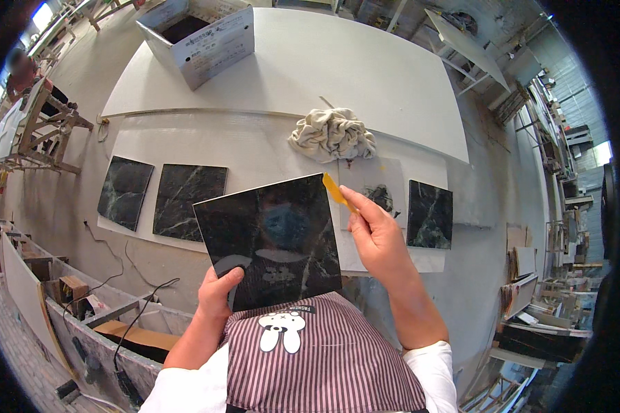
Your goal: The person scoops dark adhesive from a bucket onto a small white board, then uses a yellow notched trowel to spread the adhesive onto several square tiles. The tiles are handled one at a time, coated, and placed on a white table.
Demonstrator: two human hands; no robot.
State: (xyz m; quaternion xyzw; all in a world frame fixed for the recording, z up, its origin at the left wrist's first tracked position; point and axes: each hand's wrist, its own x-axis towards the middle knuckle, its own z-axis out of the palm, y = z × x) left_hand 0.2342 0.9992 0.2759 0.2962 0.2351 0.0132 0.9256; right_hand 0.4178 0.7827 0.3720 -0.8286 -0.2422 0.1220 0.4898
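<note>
A glossy black stone tile [303,234] with pale veins is held up, tilted, in front of my striped apron. My left hand [218,292] grips its lower left edge, thumb on the polished face. Between the fingers of my right hand [377,237] is a yellow plastic scraper [335,190], its blade touching the tile's upper right corner. Behind my right hand, a dark smear of paste [379,197] lies on a grey board [393,172]. A crumpled cream cloth [333,133] rests just beyond the tile.
Dark veined tiles lie on the table: two at left [125,193] [189,202], one at right [430,215]. An open cardboard box [217,47] stands on the white slab [351,62]. Cables and a trough [103,351] are at lower left. Another person [24,76] is far left.
</note>
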